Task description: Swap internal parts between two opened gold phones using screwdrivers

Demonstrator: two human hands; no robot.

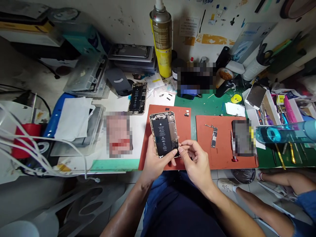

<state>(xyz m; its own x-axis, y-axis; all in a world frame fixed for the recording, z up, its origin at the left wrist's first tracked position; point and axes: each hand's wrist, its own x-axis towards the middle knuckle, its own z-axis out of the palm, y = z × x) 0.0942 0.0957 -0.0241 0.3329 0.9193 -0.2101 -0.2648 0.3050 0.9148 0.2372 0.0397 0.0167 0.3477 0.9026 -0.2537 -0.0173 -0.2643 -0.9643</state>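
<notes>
In the head view, an opened phone (164, 131) was held above the near edge of the left red mat (184, 126). Its screen was off and its black battery (160, 140) sat in the frame. The channel to the right of the battery looked bare metal, seemingly without a board. A slim circuit board (214, 138) lay on the right red mat (202, 131), outside any housing; whether it belonged to this phone could not be told. Small metal parts (187, 113) lay loose at the far right of the left mat.

The left hand (156, 159) was curled round the phone's near left part, thumb pressed across its near end. The right hand (197, 159) had its thumb and forefinger nearly closed at the near right corner; whether they gripped anything could not be told, since the fingers hid that spot.

A second opened phone (138, 98) lay far left of the mat. A screwdriver (232, 144) lay on the right mat, and a water bottle (286, 133) stretched across the tool area to the right, partly covering it. White cables (74, 146) trailed over the left side, and a spray can (161, 42) stood at the far side.
</notes>
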